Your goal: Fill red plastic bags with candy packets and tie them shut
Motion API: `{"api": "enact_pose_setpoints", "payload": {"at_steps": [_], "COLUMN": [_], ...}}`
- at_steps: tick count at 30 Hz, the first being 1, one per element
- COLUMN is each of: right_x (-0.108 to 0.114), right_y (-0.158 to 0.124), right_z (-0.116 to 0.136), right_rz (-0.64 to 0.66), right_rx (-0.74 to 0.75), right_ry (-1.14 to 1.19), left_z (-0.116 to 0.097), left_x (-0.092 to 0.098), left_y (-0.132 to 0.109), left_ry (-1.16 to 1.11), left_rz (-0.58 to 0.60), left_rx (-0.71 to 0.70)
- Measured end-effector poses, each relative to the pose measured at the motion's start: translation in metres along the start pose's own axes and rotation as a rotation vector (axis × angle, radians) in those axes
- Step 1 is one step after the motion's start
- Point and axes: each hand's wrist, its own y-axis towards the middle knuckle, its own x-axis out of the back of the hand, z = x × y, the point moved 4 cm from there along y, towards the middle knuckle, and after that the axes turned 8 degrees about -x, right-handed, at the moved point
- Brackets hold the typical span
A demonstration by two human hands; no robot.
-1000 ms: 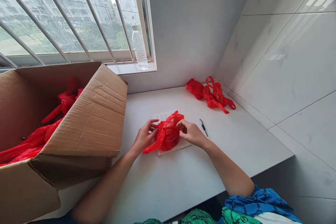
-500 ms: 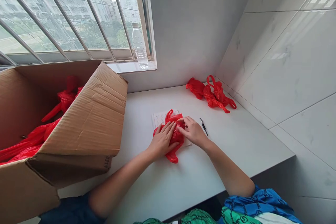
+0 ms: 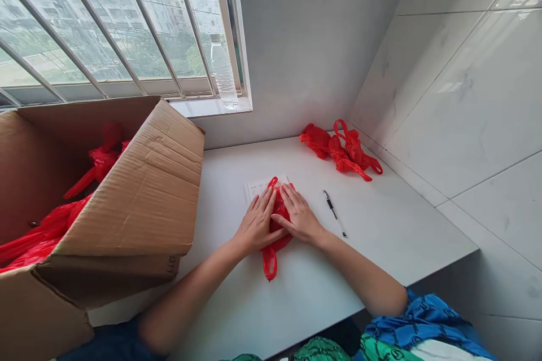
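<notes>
Under my two hands, a red plastic bag (image 3: 281, 211) lies on the white table, one handle loop sticking out toward me and another away. My left hand (image 3: 257, 223) rests flat on its left side with fingers stretched. On its right side lies my right hand (image 3: 301, 215), fingers extended and thumb reaching toward the left hand. Whatever the bag contains is hidden. A sheet of paper with writing (image 3: 256, 187) shows partly beneath the bag. To the right of my right hand lies a black-and-clear pen (image 3: 334, 213).
A large open cardboard box (image 3: 139, 192) at the left holds several red bags (image 3: 51, 231). More knotted red bags (image 3: 341, 149) lie at the table's back right, by the tiled wall. A clear water bottle (image 3: 223, 73) stands on the sill of the barred window.
My right hand has come down flat onto the bag, beside the left. The bag's near handle loop has shifted slightly left and toward me. More of the pen shows.
</notes>
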Motion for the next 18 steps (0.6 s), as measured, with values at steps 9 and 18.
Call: {"api": "enact_pose_setpoints", "payload": {"at_steps": [9, 18], "right_x": [-0.019, -0.003], "right_y": [-0.001, 0.002], "right_z": [-0.003, -0.014], "right_rz": [-0.018, 0.184], "right_rx": [-0.066, -0.03], "right_ry": [-0.107, 0.088], "left_z": [-0.002, 0.0], "left_x": [-0.018, -0.017], "left_y": [-0.001, -0.001], "left_ry": [0.009, -0.015], "left_rz": [0.065, 0.025], "left_rx": [0.005, -0.028]}}
